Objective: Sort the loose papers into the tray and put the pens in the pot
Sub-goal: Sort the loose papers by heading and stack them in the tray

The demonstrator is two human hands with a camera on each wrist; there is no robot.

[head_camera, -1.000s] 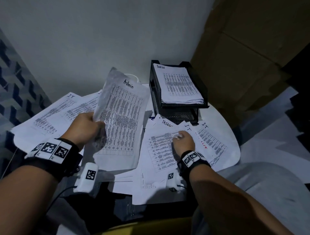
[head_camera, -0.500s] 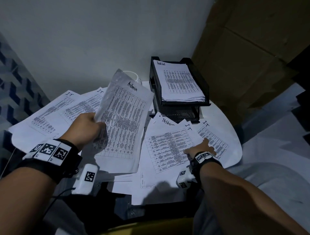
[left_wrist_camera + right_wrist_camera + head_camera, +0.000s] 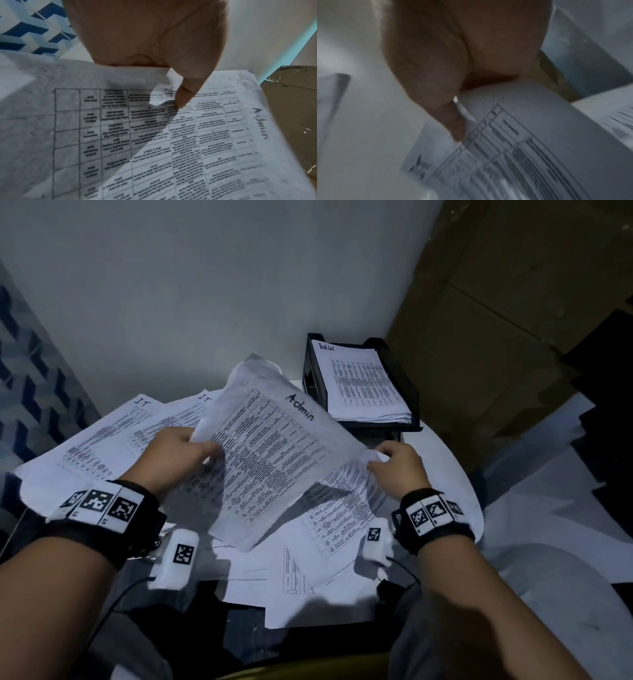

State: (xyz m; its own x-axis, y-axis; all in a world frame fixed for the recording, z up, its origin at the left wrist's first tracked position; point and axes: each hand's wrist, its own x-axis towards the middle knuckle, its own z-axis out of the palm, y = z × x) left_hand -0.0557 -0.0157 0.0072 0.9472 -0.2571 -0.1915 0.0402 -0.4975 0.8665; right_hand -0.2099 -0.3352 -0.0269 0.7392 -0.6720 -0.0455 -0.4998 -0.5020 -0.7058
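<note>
Left hand [image 3: 171,455] pinched the Admin sheet [image 3: 274,460], right hand [image 3: 397,465] pinched another sheet [image 3: 346,498]; tray [image 3: 412,392] lay at 1 o'clock, nearer the right hand.

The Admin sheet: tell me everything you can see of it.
The Admin sheet is white paper, slightly crumpled, printed with a ruled table of small text and marked "Admin" by hand near one edge. It is held tilted above the loose papers. The left hand pinches one side, thumb on the printed face; the right hand pinches a sheet at its opposite corner.
</note>
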